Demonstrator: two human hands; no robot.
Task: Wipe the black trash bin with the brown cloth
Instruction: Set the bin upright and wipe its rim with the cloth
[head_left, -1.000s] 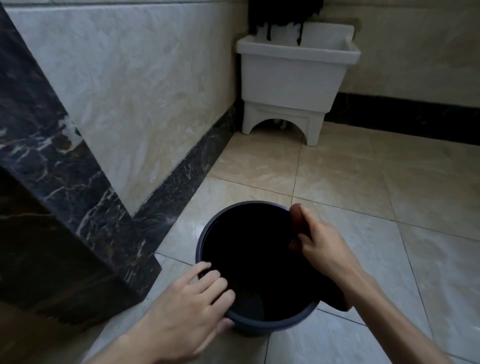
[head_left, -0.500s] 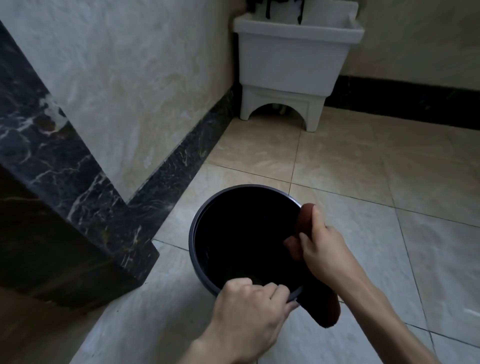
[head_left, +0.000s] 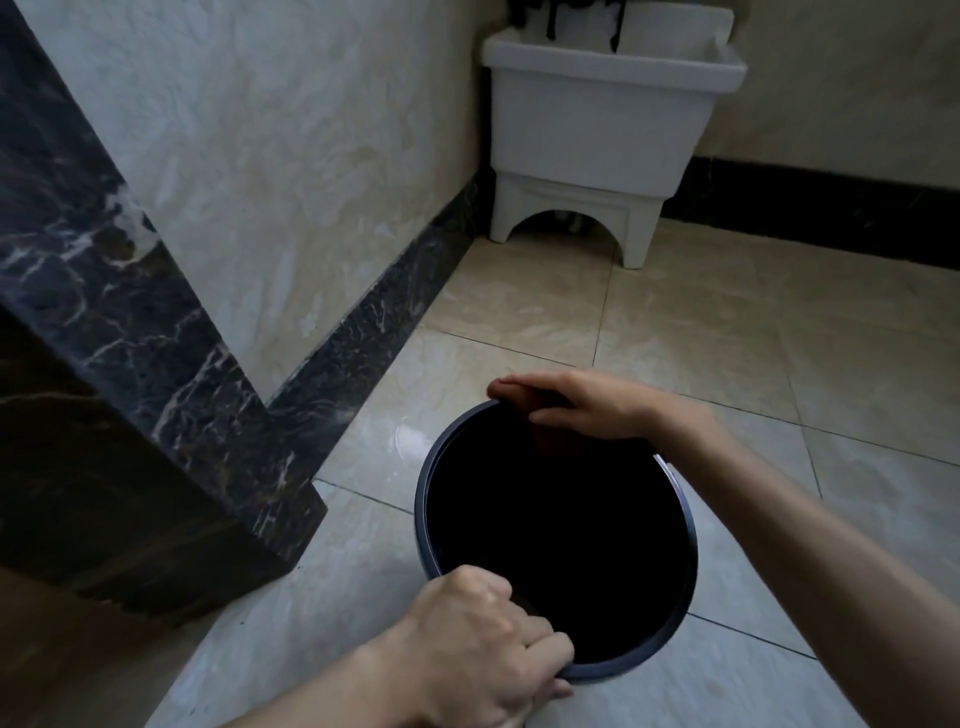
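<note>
The scene is dim and flat, with soft light from the upper right glossing the floor tiles (head_left: 519, 322). The trash bin (head_left: 431, 467) interior reads as pure black without detail. Wide-angle distortion bows the dark marble ledge (head_left: 104, 291) at the left edge; focus is slightly soft throughout.

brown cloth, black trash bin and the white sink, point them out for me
brown cloth (head_left: 546, 439), head view, part hanging inside the far rim
black trash bin (head_left: 687, 512), head view, right rim
white sink (head_left: 592, 130), head view, front wall
</note>
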